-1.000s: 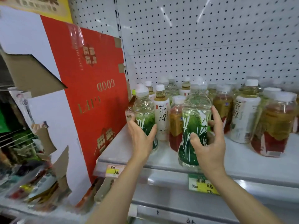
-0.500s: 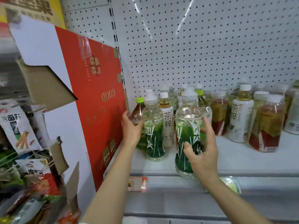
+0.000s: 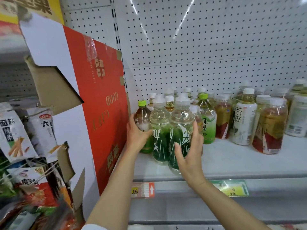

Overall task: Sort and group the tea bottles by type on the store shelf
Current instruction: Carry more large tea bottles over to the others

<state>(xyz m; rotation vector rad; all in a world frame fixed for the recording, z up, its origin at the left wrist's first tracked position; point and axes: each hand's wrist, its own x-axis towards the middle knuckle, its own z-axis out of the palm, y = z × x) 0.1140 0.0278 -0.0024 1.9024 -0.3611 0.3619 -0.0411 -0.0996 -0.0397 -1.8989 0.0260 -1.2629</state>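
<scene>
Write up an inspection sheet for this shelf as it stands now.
Surface: white shelf, bare at the front right.
Job's things: two bamboo-label bottles, left one and right one, side by side at the front; green-cap bottle behind the left one; red-label bottle and white-label bottle to the right.
Clutter: red carton leaning at the shelf's left end.
Hands: left hand round the green-cap bottle; right hand round the right bamboo-label bottle.
Cables: nothing seen.
Surroundings: pegboard; price tags; snack packs at left.

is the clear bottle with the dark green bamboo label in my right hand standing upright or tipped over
Upright. The clear bamboo-label bottle has its white cap at the top and its base on the white shelf, gripped by the right hand.
</scene>
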